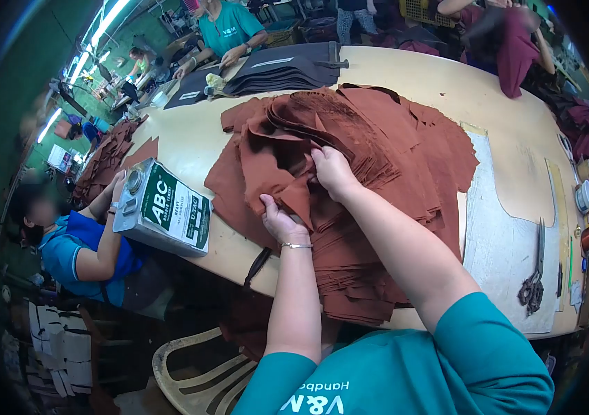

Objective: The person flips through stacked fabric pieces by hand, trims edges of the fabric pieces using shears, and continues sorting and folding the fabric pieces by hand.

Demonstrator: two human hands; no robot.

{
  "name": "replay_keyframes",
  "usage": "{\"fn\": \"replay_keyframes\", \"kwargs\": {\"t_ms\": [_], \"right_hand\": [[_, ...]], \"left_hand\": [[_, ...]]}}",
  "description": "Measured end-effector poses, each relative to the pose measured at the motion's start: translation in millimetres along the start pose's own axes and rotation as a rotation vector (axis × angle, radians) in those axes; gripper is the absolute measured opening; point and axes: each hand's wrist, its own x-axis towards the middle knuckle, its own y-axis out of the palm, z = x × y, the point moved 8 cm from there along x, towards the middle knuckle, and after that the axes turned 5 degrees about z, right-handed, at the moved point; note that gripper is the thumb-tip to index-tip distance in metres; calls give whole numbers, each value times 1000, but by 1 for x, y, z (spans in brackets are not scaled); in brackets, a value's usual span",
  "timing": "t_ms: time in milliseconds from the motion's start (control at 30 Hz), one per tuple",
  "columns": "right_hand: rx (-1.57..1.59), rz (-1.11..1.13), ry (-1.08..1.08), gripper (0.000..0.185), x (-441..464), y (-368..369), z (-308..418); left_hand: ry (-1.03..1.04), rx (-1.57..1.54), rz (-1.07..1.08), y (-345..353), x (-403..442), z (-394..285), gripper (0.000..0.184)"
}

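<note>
A large pile of reddish-brown fabric pieces point(405, 152) covers the middle of the table, many of them in layered stacks. At the pile's near left side, my left hand point(284, 223) is closed on the edge of a lifted brown fabric piece point(274, 181). My right hand point(334, 171) pinches fabric a little farther up and to the right, fingers partly hidden by the folds. Between the hands the cloth is bunched and raised, with dark gaps under its folds. Whether both hands grip the same piece, I cannot tell.
A metal can of rubber cement point(170, 211) stands at the table's left edge, beside a seated person point(90, 242). Scissors point(535, 277) lie on a pale pattern sheet point(498, 235) at right. Dark stacked panels point(281, 69) lie across the table near another person point(229, 31). A chair point(201, 370) stands below.
</note>
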Motion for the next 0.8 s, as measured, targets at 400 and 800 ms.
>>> {"fn": "replay_keyframes", "kwargs": {"t_ms": [400, 800], "right_hand": [[-1461, 637, -829, 14, -63, 62, 46], [-1081, 269, -965, 12, -75, 15, 125]], "left_hand": [[-16, 99, 139, 29, -18, -6, 36], [37, 145, 157, 20, -10, 0, 27]]}}
